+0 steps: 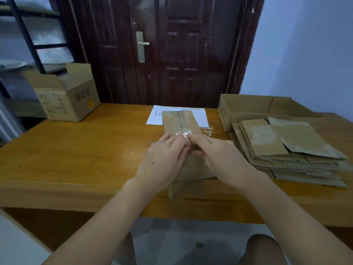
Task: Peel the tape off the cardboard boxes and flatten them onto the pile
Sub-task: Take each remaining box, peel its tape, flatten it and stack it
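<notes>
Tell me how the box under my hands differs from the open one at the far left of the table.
The box under your hands is narrow, closed and taped along its seam; the open box is bigger, with flaps raised. Yours looks plain on top; the other bears printing and handwriting. Both are brown cardboard.

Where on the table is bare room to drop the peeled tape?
Bare wood lies left of the taped box, between it and the open box, up to the near edge. The right side is crowded: the pile and a tray box. Both hands pick at the tape.
</notes>
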